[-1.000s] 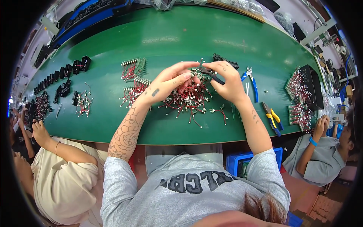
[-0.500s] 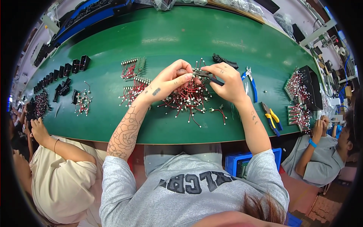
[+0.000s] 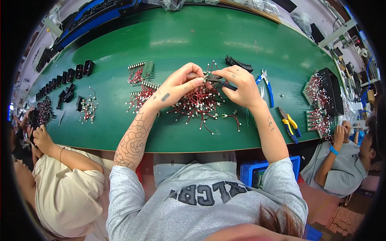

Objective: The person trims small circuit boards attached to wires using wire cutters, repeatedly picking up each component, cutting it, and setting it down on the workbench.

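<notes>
Housings (image 3: 70, 75), black and box-shaped, stood in a row near the left end of the bench (image 3: 193, 44). Tweezers (image 3: 62, 117) lay closer to the front edge, with a small cluster of wired connectors (image 3: 88, 110) to their right. Further right, a rear board group (image 3: 148, 70) and a front board group (image 3: 150, 85) carried red leads; the left forearm partly covered the front group. The left hand (image 3: 183, 85) was closed, thumb and fingers pinching a small wired part (image 3: 207, 76) above the wire pile (image 3: 199, 106), which occupied the middle of the bench. The right hand (image 3: 239, 85) gripped dark-handled pliers (image 3: 219, 81), their tip at the wired part; contact between the two could not be determined. A loose wired piece (image 3: 233, 117) lay just right of the pile, toward the front edge. A black ribbed strip (image 3: 239, 63) lay beyond the right hand, toward the back edge. Blue-handled cutters (image 3: 269, 94) lay right of that hand, and yellow-and-blue pliers (image 3: 286, 119) near the front edge. Wired boards (image 3: 315, 120) lay beside a black bin (image 3: 333, 88) at the right end.
</notes>
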Demonstrator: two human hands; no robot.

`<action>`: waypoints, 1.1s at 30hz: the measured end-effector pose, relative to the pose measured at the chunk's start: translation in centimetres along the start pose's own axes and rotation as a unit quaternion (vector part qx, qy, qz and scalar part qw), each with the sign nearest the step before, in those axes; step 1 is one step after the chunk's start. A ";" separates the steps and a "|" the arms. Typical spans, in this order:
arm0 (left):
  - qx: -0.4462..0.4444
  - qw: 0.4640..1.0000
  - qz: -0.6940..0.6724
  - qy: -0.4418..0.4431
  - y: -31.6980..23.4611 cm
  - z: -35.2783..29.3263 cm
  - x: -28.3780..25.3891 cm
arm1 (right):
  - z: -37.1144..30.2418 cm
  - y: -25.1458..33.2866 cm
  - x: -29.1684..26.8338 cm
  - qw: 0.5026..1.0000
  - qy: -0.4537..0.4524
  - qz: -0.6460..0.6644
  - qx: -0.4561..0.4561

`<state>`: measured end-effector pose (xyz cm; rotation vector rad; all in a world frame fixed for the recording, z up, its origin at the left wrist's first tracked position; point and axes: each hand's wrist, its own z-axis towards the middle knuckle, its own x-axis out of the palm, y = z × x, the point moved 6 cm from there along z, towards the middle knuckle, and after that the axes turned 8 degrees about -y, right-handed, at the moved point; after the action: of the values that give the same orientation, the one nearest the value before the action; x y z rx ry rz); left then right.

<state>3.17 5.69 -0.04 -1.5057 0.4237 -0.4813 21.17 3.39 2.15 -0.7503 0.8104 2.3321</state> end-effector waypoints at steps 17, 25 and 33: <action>-0.033 0.999 -0.014 -0.018 -0.3 0.0 0.1 | -0.5 -0.6 0.4 0.998 0.002 0.030 0.062; -0.018 0.997 -0.067 0.013 0.1 0.0 -0.6 | -0.9 -0.9 1.3 0.960 0.077 0.164 0.214; 0.002 0.996 -0.088 0.017 0.2 0.2 -0.3 | -1.5 -1.4 2.4 0.921 0.090 0.268 0.267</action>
<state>3.03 6.08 -0.25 -1.5388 0.3182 -0.6472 20.88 4.01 -0.91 -0.5444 1.8362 2.3120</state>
